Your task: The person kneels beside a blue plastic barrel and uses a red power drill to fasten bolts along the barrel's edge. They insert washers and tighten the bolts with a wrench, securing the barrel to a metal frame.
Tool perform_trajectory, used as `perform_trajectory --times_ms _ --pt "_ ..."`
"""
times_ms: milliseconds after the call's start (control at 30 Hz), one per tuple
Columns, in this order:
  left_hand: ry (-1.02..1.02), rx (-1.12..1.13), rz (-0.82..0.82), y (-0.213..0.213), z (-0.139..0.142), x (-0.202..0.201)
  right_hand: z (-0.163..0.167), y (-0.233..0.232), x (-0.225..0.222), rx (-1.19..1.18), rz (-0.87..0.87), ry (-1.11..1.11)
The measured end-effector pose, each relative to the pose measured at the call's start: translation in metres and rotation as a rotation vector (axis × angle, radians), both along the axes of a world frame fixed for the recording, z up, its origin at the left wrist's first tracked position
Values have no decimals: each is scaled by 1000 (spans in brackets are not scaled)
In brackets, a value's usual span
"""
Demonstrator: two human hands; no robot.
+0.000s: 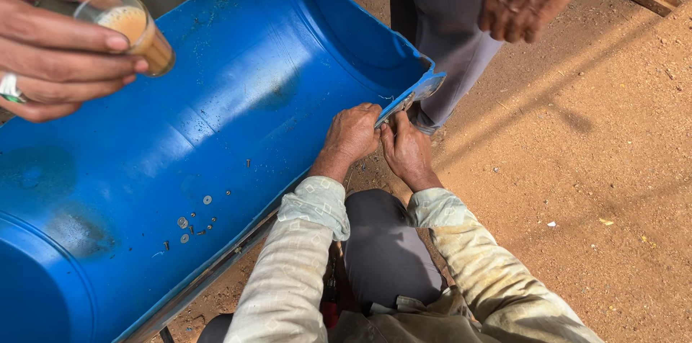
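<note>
Both hands work at the right end of the halved blue barrel [238, 119], on its cut edge. The left hand [353, 134] has its grip pressed around the rim; the right hand [405, 150] pinches a thin blade-like tool [395, 109] there. Risk, as I judge it: the tool could slip off the plastic and nick the close-set fingers. No labels or packages show; small washers and screws [194, 220] lie inside the barrel, and another person's hand [58, 44] holds a glass of tea [137, 29] at far left.
</note>
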State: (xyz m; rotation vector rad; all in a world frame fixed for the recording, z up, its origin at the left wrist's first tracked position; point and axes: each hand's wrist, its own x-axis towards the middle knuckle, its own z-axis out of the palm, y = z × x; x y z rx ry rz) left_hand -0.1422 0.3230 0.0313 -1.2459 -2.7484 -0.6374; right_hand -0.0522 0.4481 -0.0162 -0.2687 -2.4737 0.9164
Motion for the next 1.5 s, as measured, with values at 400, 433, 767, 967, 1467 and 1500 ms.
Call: perform_trajectory --times_ms 400,433,767,967,1467,1500 --pt "-27 0 -4 2 -6 0 -17 0 -4 -322 62 76" --pt "-48 26 12 3 -8 -1 -20 1 -6 -318 67 86" --pt "-51 -6 93 13 -5 -4 -36 13 -21 -914 257 71" --pt "182 74 54 -63 24 37 -27 25 26 -831 224 -142" --pt "216 -16 626 -299 20 173 -83 -260 58 257 1102 -820" --pt "281 6 636 -300 11 174 -100 -289 54 289 1084 -854"
